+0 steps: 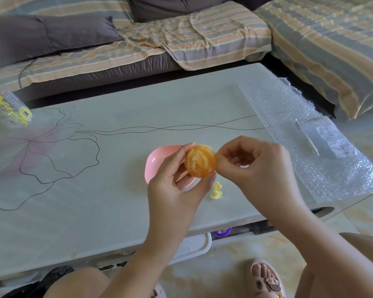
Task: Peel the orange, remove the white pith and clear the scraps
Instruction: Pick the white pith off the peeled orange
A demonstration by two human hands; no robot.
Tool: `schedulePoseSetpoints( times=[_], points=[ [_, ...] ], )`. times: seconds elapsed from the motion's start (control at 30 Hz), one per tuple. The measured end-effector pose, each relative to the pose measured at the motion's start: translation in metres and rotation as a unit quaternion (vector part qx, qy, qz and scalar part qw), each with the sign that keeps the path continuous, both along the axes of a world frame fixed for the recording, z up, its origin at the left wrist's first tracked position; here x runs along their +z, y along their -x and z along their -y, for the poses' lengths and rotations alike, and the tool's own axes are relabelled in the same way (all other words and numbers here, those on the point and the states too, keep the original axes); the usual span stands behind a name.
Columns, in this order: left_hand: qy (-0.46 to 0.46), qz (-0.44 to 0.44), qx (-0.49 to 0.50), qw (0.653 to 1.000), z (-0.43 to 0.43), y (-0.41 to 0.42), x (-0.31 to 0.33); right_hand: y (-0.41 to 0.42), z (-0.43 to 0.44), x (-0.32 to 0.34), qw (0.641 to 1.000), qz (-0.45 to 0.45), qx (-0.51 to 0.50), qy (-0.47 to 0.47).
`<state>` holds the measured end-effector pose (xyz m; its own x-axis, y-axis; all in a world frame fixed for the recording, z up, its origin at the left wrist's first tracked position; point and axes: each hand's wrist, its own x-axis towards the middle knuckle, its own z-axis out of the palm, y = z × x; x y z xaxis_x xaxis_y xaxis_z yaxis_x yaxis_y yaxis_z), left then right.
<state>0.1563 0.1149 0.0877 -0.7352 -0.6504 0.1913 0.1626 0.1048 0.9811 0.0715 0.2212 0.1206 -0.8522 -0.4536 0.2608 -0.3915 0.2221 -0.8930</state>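
**Peeled orange held up over the worktop**

Your left hand (177, 186) holds the peeled orange (200, 161) in a snug grip, thumb on one side and fingers on the other. Your right hand (258, 166) touches the orange's right edge, and its grip is pinched narrow on a thin bit of white pith (217, 156). Just below the orange, small yellow scraps (216, 191) lie on the worktop (95, 201). A pink dish (159, 160) sits right behind your left hand. Further right of your right hand lies bubble wrap (299, 134).
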Motion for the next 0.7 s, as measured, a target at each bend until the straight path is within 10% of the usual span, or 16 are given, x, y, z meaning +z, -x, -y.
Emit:
schedulePoseSetpoints(
  times=[0.3, 0.7],
  points=[
    [-0.086, 0.010, -0.043, 0.995, 0.009, -0.001, 0.004, 0.010, -0.002, -0.005, 0.995, 0.077, 0.022, 0.056],
    [-0.083, 0.032, -0.052, 0.995, 0.023, -0.012, -0.008, 0.033, 0.016, -0.067, 0.974, -0.114, 0.021, -0.194]
  ],
)
